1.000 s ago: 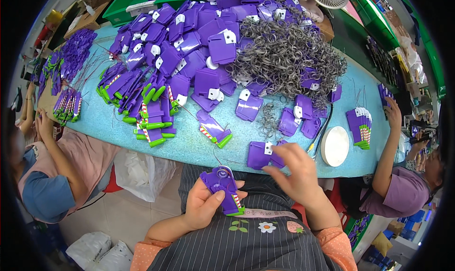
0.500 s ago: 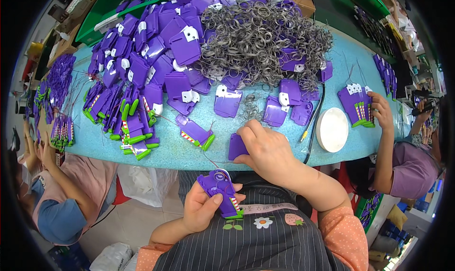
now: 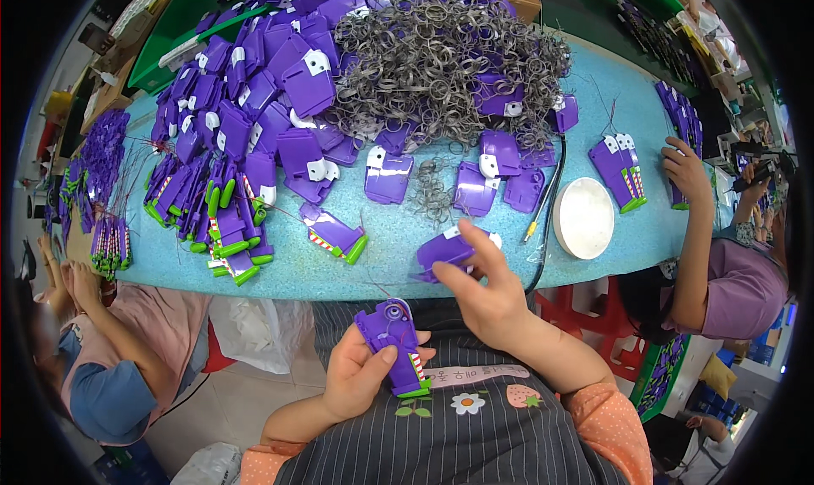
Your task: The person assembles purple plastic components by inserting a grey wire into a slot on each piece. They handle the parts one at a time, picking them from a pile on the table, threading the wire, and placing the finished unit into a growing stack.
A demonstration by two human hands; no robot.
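Observation:
My left hand (image 3: 360,375), in front of the apron, grips a purple plastic shell half (image 3: 392,328) with its hollow inner side up. A green foot, a red-and-white striped strip and thin wires show on it. My right hand (image 3: 492,294) is over the table's near edge with fingers apart, the index finger stretched out. Beside its fingertips lies a purple shell piece with a white part (image 3: 445,246), slightly raised at one side. Whether a fingertip still touches it I cannot tell. Left of it lies a purple shell with green foot and wires (image 3: 332,232).
A heap of grey rings (image 3: 449,69) and many purple shells (image 3: 305,86) cover the table's far side. Footed shells (image 3: 225,231) pile up at left. A white bowl (image 3: 583,219) and a black cable (image 3: 555,222) are at right. Co-workers sit on both sides, one reaching with a hand (image 3: 685,173).
My right hand has drawn back from the purple piece at the table edge and spread its fingers. My left hand keeps its shell. The right co-worker's hand moved farther right.

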